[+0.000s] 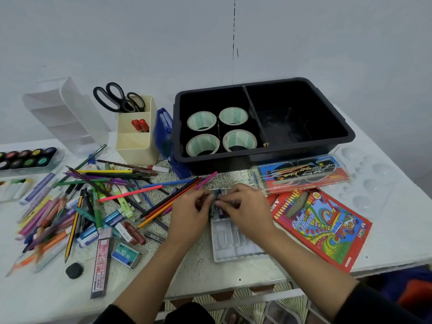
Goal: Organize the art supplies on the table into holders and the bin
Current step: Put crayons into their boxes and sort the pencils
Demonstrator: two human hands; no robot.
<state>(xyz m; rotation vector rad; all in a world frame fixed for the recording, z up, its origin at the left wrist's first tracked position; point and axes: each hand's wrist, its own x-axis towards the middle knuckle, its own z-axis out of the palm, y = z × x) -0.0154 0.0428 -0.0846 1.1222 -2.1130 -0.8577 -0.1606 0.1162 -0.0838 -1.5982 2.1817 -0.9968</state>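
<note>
A clear plastic crayon tray (233, 244) lies at the table's front centre. Over its far end my left hand (187, 216) and my right hand (247, 211) meet, both pinching a few dark green and purple crayons (217, 195). A black divided bin (264, 122) stands behind them; its left half holds several tape rolls (202, 120), its right half looks empty. A cream holder (136, 134) at back left holds scissors (117, 97) and two red markers. Loose coloured pencils, pens and markers (105, 190) are scattered left of my hands.
A white slanted organizer (67, 113) and a paint-pot set (25, 157) sit at far left. A clear pencil case (301, 174), a red colour-pencil box (320, 225) and a white palette (369, 181) lie right. A staple box (126, 254), lead box and black eraser (74, 270) lie near the front.
</note>
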